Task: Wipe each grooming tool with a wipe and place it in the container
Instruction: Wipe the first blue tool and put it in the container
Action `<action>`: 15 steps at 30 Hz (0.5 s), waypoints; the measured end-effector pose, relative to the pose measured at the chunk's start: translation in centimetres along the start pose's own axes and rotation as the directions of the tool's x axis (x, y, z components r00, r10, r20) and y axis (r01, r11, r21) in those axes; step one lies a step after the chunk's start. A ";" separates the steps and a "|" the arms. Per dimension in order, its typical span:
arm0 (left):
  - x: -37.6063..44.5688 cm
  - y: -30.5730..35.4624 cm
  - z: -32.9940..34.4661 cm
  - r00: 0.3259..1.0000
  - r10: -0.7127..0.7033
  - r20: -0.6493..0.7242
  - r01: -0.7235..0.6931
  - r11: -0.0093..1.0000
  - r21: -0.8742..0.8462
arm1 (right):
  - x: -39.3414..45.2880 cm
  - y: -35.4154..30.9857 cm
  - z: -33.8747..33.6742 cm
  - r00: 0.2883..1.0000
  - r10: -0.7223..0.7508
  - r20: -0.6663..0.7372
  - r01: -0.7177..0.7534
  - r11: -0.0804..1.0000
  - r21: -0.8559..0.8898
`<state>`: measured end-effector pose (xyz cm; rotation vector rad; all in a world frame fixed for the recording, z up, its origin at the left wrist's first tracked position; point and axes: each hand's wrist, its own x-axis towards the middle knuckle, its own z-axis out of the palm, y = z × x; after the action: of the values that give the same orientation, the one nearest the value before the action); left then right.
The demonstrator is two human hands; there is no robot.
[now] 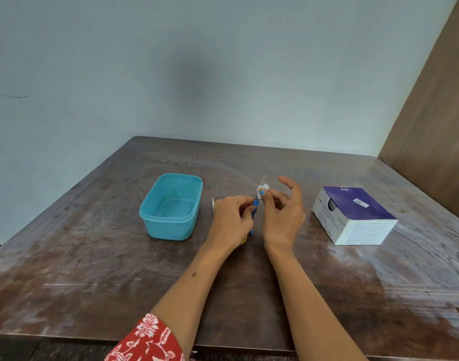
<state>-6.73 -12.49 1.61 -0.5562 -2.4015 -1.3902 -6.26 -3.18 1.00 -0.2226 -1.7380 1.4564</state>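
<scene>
Blue-handled and thin, the grooming tool (255,207) stands nearly upright between both hands above the table (93,256), its pale metal tip blurred above the fingers. Left hand (229,220) has its fingers curled round the blue handle, low on the tool. Right hand (281,214) pinches a small white wipe (262,190) against the upper part of the tool with thumb and one finger, the nail painted blue; its other fingers (292,187) spread loosely upward. Left of the fingers sits an open turquoise plastic container (171,230), nothing visible inside it. A small white scrap (212,205) lies just behind the left hand. Well to the right of the fingers lies a purple-and-white cardboard box (353,217), printed "BD"; the smaller print on it cannot be read.
</scene>
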 end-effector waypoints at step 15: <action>-0.2 -0.1 0.1 0.999 0.035 -0.017 -0.034 0.998 0.059 | 0.1 -0.2 0.1 1.000 0.026 -0.008 -0.026 0.999 0.030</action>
<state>-6.62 -12.48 1.47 -0.5652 -2.3987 -1.3000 -6.30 -3.22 1.22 -0.2360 -1.7117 1.4969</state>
